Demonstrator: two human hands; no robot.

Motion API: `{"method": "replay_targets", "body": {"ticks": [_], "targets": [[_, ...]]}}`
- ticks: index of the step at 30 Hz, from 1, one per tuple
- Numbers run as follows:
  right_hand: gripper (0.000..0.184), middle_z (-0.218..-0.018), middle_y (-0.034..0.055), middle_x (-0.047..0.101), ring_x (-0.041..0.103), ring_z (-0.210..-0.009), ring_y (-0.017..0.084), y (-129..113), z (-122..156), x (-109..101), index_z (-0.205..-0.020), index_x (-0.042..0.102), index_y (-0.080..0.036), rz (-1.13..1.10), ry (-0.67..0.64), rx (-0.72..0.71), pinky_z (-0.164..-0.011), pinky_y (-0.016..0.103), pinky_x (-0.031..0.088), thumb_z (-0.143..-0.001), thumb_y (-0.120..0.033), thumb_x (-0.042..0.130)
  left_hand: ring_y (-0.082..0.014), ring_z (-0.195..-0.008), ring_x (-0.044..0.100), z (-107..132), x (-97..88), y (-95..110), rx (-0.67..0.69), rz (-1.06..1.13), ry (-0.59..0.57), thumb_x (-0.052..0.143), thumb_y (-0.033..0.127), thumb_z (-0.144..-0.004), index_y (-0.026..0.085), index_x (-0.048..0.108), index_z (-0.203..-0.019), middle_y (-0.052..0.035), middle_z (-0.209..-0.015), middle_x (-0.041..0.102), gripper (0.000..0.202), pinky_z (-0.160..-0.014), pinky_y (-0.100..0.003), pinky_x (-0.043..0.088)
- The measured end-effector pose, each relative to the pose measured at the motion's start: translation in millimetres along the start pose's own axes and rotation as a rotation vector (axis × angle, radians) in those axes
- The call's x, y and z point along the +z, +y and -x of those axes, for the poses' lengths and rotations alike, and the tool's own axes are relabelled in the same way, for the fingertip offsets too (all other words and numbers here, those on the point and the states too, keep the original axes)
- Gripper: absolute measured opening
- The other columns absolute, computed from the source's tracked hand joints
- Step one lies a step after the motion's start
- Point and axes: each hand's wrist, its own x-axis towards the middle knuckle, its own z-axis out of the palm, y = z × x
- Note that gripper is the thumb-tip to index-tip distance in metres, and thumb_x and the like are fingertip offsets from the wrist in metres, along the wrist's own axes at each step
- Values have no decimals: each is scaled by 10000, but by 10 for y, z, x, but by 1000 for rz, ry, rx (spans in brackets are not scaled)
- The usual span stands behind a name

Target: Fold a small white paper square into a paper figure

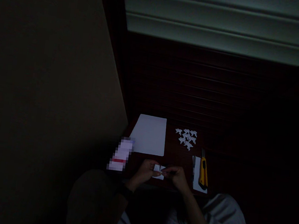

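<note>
A small piece of white paper (159, 172) sits between both hands just above the near edge of a small dark wooden table (177, 154). My left hand (146, 170) pinches its left side with the fingers closed. From the right, my right hand (176, 176) pinches the other side, fingers curled on it. Both hands hover close together in dim light.
A white paper sheet (150, 134) lies at the table's back left. Several small folded white paper figures (187, 137) cluster at the back right. A yellow utility knife (203, 169) rests on a paper strip (196, 175) at the right. A wall (47, 79) stands at the left.
</note>
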Motion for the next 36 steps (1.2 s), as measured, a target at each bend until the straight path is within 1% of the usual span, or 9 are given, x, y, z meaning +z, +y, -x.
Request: {"method": "replay_targets", "body": {"ticks": [5,9,12,14,17,20,28,31,36], "targets": [[157,-673,31,675,588,-632,161,10,-6,0,-780,714,-187,31,20,49,-592,247,436,-666,-251,628,-166,-633,610,-2,26,-11,14,-72,8,720,169,-532,100,625,-763,-56,-696,657,260,-555,-239,443],[161,-712,42,685,595,-649,167,28,-17,9,-786,714,-188,22,57,40,-599,252,440,-675,-242,610,-185,-732,618,101,80,119,168,-297,84,646,224,-646,133,609,-903,-73,-823,661,276,-619,-269,473],[163,-710,43,686,596,-648,169,40,-23,12,-788,713,-187,23,92,53,-597,252,440,-678,-234,602,-213,-972,552,207,51,327,394,-650,323,543,288,-749,198,558,-1064,-81,-1063,597,328,-823,-341,436],[161,-706,42,686,598,-659,173,45,-24,12,-782,714,-186,30,109,60,-606,255,441,-672,-233,606,-258,-1157,403,245,-15,459,479,-936,462,511,295,-773,203,516,-1137,-95,-1206,504,376,-971,-424,295],[167,-680,40,683,595,-636,171,48,-20,9,-788,713,-182,33,120,83,-577,247,434,-666,-236,613,-313,-1218,294,237,-130,557,408,-1244,643,434,291,-817,177,475,-1188,-130,-1299,398,391,-993,-531,163],[178,-648,33,674,585,-601,162,49,-15,3,-804,710,-178,33,117,92,-544,239,422,-666,-241,617,-340,-1185,322,200,-202,547,322,-1353,713,389,307,-835,149,464,-1195,-164,-1307,369,400,-972,-573,128],[170,-604,30,656,558,-554,150,67,-28,-14,-772,714,-171,3,149,82,-529,245,417,-650,-263,638,-328,-1202,306,226,-147,554,420,-1073,671,460,238,-794,140,511,-1129,-167,-1243,434,353,-996,-519,159],[189,-550,23,635,544,-519,144,56,-30,-26,-783,712,-163,-20,161,98,-503,240,410,-651,-278,640,-260,-1079,458,228,0,452,404,-748,502,476,224,-785,178,522,-1100,-120,-1134,524,322,-936,-424,325],[180,-565,28,644,549,-518,141,70,-33,-49,-765,713,-163,-84,180,112,-504,237,416,-632,-274,663,-197,-776,606,144,251,229,169,-120,84,606,273,-693,165,501,-1072,-79,-917,617,408,-642,-310,501]]}}
